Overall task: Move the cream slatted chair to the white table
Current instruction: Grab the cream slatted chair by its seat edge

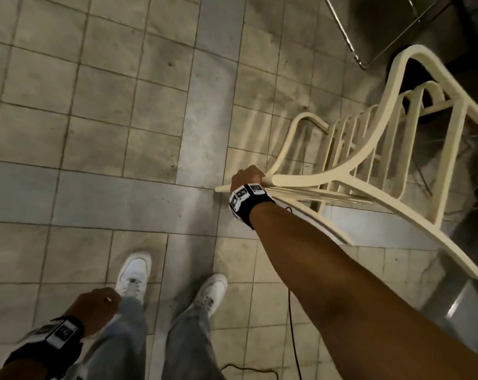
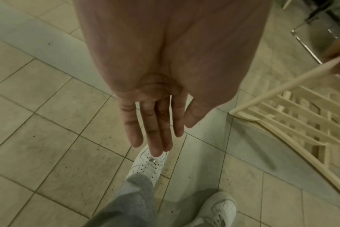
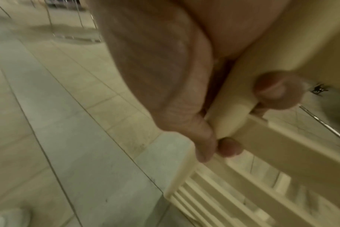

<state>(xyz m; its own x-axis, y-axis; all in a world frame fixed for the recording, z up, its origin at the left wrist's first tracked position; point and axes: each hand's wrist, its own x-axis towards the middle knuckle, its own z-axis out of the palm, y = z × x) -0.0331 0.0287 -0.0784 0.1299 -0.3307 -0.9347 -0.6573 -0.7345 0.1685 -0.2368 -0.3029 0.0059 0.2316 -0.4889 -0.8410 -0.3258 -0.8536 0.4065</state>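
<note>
The cream slatted chair [image 1: 369, 160] hangs tilted above the tiled floor at the right of the head view, its legs pointing away and to the right. My right hand [image 1: 247, 176] grips the chair's frame at its near end; in the right wrist view the fingers [image 3: 278, 90] curl round a cream bar [image 3: 243, 98] beside the slats [image 3: 213, 192]. My left hand [image 2: 155, 122] hangs by my left leg with straight fingers and holds nothing; it shows low left in the head view as the left hand [image 1: 95, 308]. The chair's slatted part [image 2: 301, 119] appears at the right of the left wrist view. No white table shows.
Beige and grey floor tiles [image 1: 109, 119] stretch ahead and to the left. A metal-framed piece of furniture [image 1: 369, 31] stands at the top right, just beyond the chair. My white shoes [image 1: 133, 275] are below. A black cable [image 1: 292, 338] trails on the floor by my right foot.
</note>
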